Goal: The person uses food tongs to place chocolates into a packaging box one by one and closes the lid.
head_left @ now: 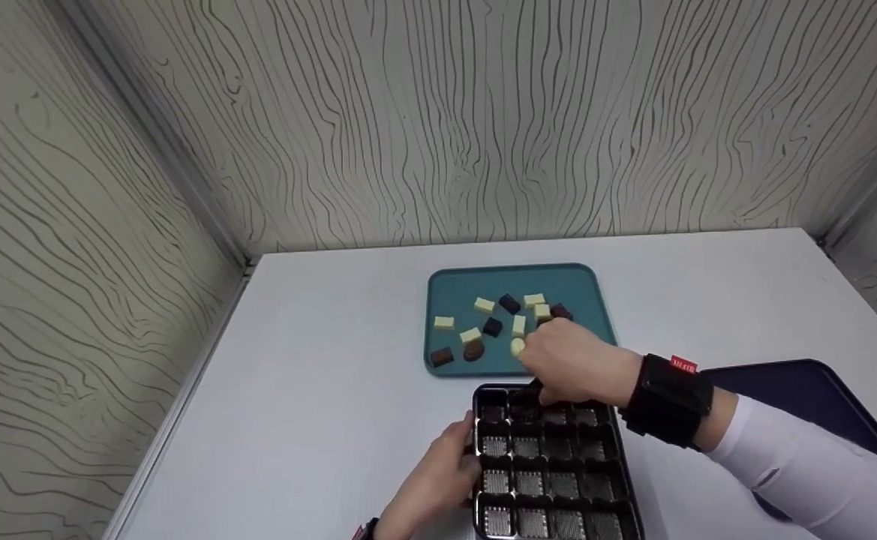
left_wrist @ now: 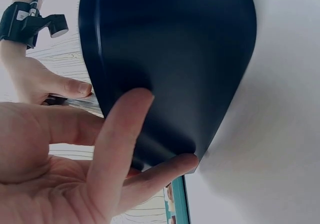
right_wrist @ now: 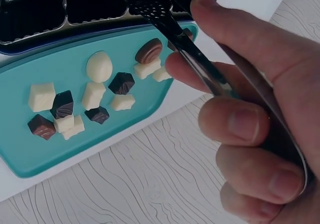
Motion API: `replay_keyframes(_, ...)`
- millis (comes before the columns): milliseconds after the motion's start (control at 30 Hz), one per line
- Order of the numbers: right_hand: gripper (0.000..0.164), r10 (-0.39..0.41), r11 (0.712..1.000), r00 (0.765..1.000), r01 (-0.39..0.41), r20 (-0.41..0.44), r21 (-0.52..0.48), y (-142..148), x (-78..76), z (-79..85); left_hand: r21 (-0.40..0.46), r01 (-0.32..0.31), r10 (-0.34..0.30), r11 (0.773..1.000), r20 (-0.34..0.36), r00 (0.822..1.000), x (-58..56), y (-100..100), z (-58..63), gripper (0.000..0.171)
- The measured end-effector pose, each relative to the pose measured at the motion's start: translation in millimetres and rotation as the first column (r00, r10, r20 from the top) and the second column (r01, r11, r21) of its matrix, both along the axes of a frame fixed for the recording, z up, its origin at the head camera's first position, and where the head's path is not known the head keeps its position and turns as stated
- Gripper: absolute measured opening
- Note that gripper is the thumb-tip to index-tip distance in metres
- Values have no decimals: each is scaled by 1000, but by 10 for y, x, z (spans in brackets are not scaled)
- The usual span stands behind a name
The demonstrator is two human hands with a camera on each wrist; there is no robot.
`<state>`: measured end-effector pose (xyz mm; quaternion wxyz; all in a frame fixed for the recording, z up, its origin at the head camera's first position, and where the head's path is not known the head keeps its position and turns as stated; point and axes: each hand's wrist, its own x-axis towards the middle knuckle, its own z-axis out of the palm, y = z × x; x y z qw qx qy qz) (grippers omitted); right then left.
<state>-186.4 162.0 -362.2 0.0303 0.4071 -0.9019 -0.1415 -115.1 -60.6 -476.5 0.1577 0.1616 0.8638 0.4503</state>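
A black compartment box point(head_left: 526, 447) with rows of square cells stands at the table's front. My left hand point(head_left: 442, 469) rests against its left side. In the left wrist view its extended fingers point(left_wrist: 120, 139) press the smooth dark outer wall point(left_wrist: 185, 49). My right hand point(head_left: 569, 356) reaches over the box's far edge and grips a pair of tongs point(right_wrist: 200, 67), shiny black with a perforated tip. The tongs point down into the far row of cells. Beyond lies a teal tray point(head_left: 498, 281) with white and dark chocolates, including a pale oval one point(right_wrist: 99, 67).
A dark blue tray point(head_left: 791, 390) lies on the right, partly under my right forearm. The white table point(head_left: 318, 360) ends at a wood-grain patterned wall point(head_left: 453, 135) behind, with another panel point(head_left: 70, 262) on the left.
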Motion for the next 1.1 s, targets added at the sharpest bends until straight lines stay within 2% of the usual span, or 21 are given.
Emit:
replay_keyframes(100,54,-3,1000,1000,4,12,-28,15,33,53,13,-15,14,1000,18,1000,17,-27,-2,64)
replay_keyframes(233,64,-26,993,998,32,57,-110,150,76,208,10,-15,14,1000,15,1000,24,-32,3,65)
replay_keyframes(333,63,-77,981,994,89,75,-170,336,63,337,2,-3,3,1000,-14,1000,13,-5,6,65)
replay_keyframes(467,51,-195,956,979,205,65,-211,631,-7,415,1,15,-15,1000,-20,1000,-16,46,14,64)
replay_keyframes(600,40,-299,918,949,313,94,-243,864,-129,354,0,16,-16,1000,4,1000,-25,48,27,65)
replay_keyframes(767,38,-367,886,921,389,133,-252,1009,-340,179,0,2,-2,1000,-9,1000,-13,14,18,65)
replay_keyframes(900,36,-369,886,918,394,144,-244,1029,-480,23,4,-4,4,1000,-14,1000,8,5,3,65)
replay_keyframes(1100,38,-346,900,930,367,126,-235,957,-633,-117,15,-4,4,1000,-13,1000,28,3,-10,65)
